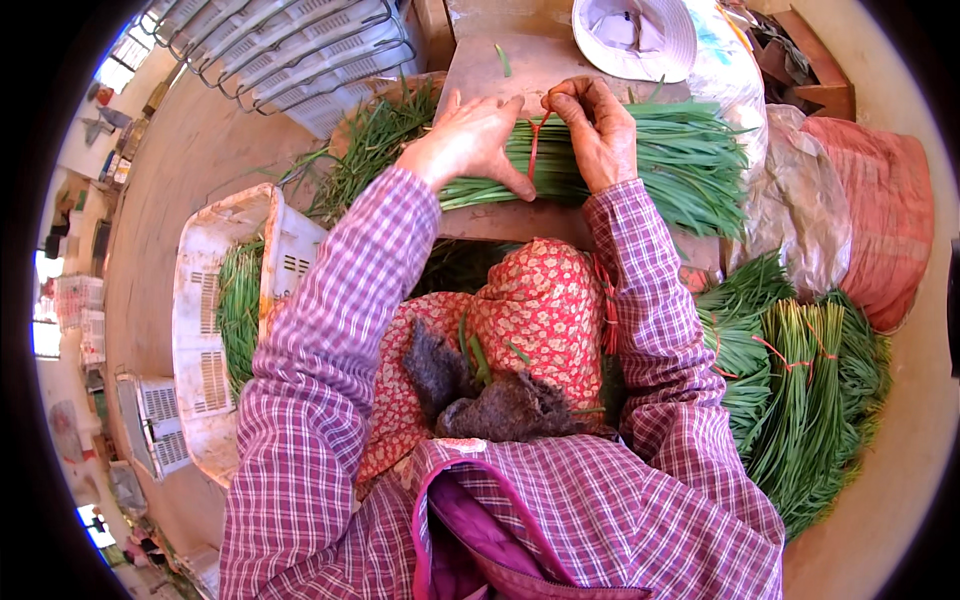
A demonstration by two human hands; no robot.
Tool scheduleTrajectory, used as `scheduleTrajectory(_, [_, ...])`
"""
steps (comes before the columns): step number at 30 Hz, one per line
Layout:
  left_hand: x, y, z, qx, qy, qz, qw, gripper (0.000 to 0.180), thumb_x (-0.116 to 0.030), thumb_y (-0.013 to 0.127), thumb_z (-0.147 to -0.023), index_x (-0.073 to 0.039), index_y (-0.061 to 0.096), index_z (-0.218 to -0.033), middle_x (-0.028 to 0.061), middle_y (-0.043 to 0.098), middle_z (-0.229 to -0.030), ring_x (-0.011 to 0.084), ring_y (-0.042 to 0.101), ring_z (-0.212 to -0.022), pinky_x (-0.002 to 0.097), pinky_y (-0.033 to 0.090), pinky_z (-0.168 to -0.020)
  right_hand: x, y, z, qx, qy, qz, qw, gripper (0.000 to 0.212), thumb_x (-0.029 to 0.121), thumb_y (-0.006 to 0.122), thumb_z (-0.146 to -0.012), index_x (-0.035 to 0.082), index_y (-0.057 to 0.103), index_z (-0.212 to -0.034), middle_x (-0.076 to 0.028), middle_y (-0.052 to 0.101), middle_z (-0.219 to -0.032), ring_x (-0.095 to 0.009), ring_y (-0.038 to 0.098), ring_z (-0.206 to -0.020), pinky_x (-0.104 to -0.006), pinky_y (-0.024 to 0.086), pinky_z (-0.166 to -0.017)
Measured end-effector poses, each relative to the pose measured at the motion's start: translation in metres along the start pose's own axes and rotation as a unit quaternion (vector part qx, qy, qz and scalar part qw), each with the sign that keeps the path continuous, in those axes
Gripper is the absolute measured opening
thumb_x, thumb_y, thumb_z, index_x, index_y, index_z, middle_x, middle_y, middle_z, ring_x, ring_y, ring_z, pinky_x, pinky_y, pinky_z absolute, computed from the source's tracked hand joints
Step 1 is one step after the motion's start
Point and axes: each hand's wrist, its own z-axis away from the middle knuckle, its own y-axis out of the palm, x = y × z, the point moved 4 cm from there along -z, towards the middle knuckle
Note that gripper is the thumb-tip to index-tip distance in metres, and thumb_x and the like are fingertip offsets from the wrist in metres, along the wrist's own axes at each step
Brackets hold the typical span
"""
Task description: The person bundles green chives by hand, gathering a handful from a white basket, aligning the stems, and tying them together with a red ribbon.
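A thick bundle of long green leaves that look like garlic chives point(665, 150) lies across a board point(490, 75) in front of me. A thin red tie point(534, 150) loops around its middle. My left hand point(475, 140) lies over the bundle just left of the tie, thumb and fingers spread wide. To the right of the tie, my right hand point(598, 130) pinches its upper end between thumb and fingertips. Part of the bundle is hidden under both hands.
A dirty white crate point(190, 340) with greens stands at left. Stacked crates point(290, 50) rise at the back left. Tied bundles point(800, 370) lie at right, near a red sack point(870, 210). A pale hat point(637, 38) sits on the board. Red floral cloth point(540, 310) covers my lap.
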Motion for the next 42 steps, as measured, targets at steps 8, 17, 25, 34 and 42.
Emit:
scheduleTrajectory(8, [-0.031,0.004,0.011,-0.291,-0.088,0.143,0.942,0.023,-0.024,0.064,-0.091,-0.003,0.073,-0.095,0.0143,0.071,-0.09,0.033,0.066,-0.078,0.0415,0.048,-0.078,-0.024,0.006,-0.014,-0.009,0.052,-0.091,0.994,0.009,0.005,0.063,-0.091,-0.002,0.062,-0.097,-0.007,0.067,-0.09,-0.014,0.063,-0.083,-0.0268,0.05,-0.08])
scheduleTrajectory(17, [-0.034,0.024,0.019,-0.389,-0.095,0.064,0.914,0.015,-0.014,0.063,-0.09,-0.007,0.072,-0.098,0.0094,0.072,-0.101,0.0249,0.067,-0.094,0.043,0.042,-0.092,-0.035,0.009,-0.018,-0.013,0.053,-0.021,0.998,0.018,0.016,0.065,-0.092,-0.001,0.064,-0.098,-0.009,0.069,-0.088,-0.016,0.066,-0.082,-0.0287,0.051,-0.08])
scheduleTrajectory(25, [-0.025,0.024,0.021,-0.384,-0.104,0.081,0.914,0.013,-0.013,0.064,-0.087,-0.006,0.072,-0.095,0.01,0.073,-0.095,0.0268,0.067,-0.088,0.0388,0.044,-0.085,0.001,0.009,0.01,-0.005,-0.034,0.367,0.93,0.026,0.03,0.066,-0.089,0.005,0.072,-0.095,-0.018,0.071,-0.089,-0.037,0.068,-0.085,-0.0452,0.053,-0.076])
scheduleTrajectory(34, [-0.017,-0.007,0.057,-0.351,-0.165,0.036,0.921,0.033,-0.018,0.065,-0.088,-0.003,0.066,-0.117,0.0151,0.06,-0.126,0.0298,0.054,-0.122,0.0548,0.027,-0.113,0.001,0.036,0.009,0.053,0.151,0.047,0.986,0.019,0.019,0.059,-0.095,0.001,0.063,-0.096,-0.01,0.071,-0.088,-0.017,0.068,-0.067,-0.0314,0.05,-0.054])
scheduleTrajectory(42, [0.05,-0.012,0.183,-0.444,-0.318,0.482,0.685,0.032,-0.025,0.062,-0.096,-0.006,0.064,-0.121,0.008,0.065,-0.119,0.0193,0.061,-0.111,0.0348,0.047,-0.097,0.002,0.029,0.003,0.057,0.203,-0.167,0.963,0.014,0.019,0.054,-0.101,0.006,0.061,-0.1,0.002,0.061,-0.077,-0.006,0.057,-0.059,-0.0208,0.047,-0.049])
